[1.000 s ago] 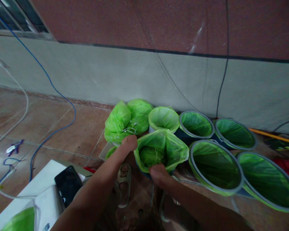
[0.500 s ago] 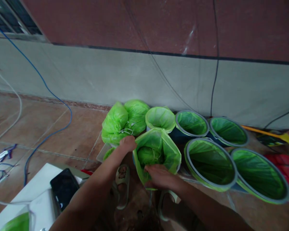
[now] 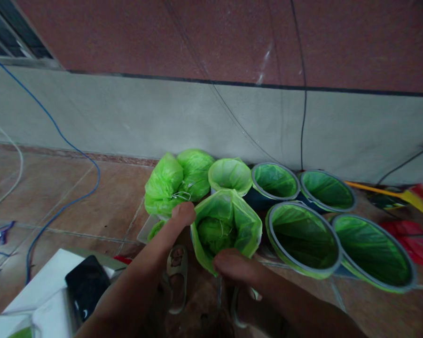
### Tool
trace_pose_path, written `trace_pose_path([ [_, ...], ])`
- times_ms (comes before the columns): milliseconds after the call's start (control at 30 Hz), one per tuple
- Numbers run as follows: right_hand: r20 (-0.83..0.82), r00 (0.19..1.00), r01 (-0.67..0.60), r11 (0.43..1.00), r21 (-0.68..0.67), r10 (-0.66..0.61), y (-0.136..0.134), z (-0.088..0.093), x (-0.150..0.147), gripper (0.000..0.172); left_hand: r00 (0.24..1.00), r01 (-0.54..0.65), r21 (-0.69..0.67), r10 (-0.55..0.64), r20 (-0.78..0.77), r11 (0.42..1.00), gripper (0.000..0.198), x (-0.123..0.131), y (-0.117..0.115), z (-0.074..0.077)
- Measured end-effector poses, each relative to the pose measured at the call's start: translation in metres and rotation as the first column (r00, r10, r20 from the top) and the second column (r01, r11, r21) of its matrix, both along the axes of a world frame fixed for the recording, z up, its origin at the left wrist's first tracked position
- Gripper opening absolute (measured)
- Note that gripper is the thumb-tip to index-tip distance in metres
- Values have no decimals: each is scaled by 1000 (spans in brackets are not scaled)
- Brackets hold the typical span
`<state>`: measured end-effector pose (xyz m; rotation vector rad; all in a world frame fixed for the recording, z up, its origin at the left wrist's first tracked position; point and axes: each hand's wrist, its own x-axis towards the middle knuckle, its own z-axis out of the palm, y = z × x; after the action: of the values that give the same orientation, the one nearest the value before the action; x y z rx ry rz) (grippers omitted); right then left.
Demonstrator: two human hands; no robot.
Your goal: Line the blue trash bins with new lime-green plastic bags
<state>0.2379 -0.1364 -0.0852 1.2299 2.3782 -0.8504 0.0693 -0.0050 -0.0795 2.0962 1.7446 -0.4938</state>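
Green, thin-looking plastic makes up the liner (image 3: 246, 237) folded over the front bin, whose own body is mostly hidden; it stands on the tiled floor (image 3: 123, 188), out from the edge where floor meets wall (image 3: 144, 117). Inside the liner lies a crumpled green bundle (image 3: 213, 234), with pale string across it. The left hand (image 3: 184, 213) is curled at the liner's left edge, and the right hand (image 3: 229, 263) is at its near edge; I cannot tell whether the fingers of either are pinching the film, since their tips are hidden.

Two tied bags (image 3: 164, 180) sit by the floor's wall edge, and a pale-lined bin (image 3: 229, 176) stands just behind the liner. Grey-rimmed bins (image 3: 305, 239) stand to the right.

Unlike those, this liner shows no grey ring at its mouth, so I judge its edge could slip inward if one hand let go. A hard, uneven pull might tear the film or tip the bin. Lower left, a phone (image 3: 87, 287) lies near the right edge of a white surface (image 3: 28, 277), where a swing of the left forearm (image 3: 137, 267) might knock it off
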Motion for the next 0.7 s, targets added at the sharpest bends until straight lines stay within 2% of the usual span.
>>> trace_pose_path([
  [33, -5, 999, 50, 999, -14, -50, 9, 7, 10, 16, 1000, -5, 1, 5, -1, 1000, 40, 0, 0, 0],
  [67, -36, 989, 146, 988, 40, -145, 20, 13, 21, 21, 1000, -11, 3, 11, 0, 1000, 40, 0, 0, 0],
  [100, -50, 958, 286, 949, 135, -281, 31, 17, 33, 26, 1000, -16, 6, 16, 0, 1000, 41, 0, 0, 1],
  [133, -62, 903, 426, 872, 239, -424, 42, 21, 46, 32, 1000, -23, 9, 23, 2, 1000, 42, 1, 0, 1],
  [167, -83, 838, 531, 771, 350, -539, 53, 22, 60, 35, 1000, -31, 11, 31, 5, 999, 42, 1, 0, 1],
  [233, -159, 733, 636, 584, 504, -661, 70, 18, 87, 41, 999, -50, 9, 49, 11, 999, 43, 2, -1, 2],
  [267, -181, 704, 661, 539, 522, -687, 76, 13, 99, 47, 998, -57, 7, 57, 14, 998, 43, 2, -2, 2],
  [300, -185, 682, 681, 524, 511, -707, 80, 7, 110, 52, 998, -58, 6, 58, 16, 998, 43, 2, -2, 2],
  [333, -181, 677, 694, 538, 479, -713, 82, 0, 118, 57, 998, -56, 6, 56, 15, 998, 42, 2, -2, 2],
  [433, -200, 719, 686, 633, 359, -666, 86, -20, 129, 64, 999, -44, 11, 44, 11, 999, 41, 2, -2, 1],
  [500, -251, 722, 691, 656, 304, -644, 88, -28, 128, 62, 999, -46, 20, 45, 20, 999, 40, 3, -1, 0],
  [600, -242, 677, 735, 618, 279, -695, 94, -27, 120, 42, 998, -43, 39, 41, 42, 998, 39, 3, -1, 1],
  [700, -104, 619, 733, 525, 432, -779, 99, -17, 113, 32, 998, -43, 66, 40, 48, 997, 36, 4, -2, 3],
])
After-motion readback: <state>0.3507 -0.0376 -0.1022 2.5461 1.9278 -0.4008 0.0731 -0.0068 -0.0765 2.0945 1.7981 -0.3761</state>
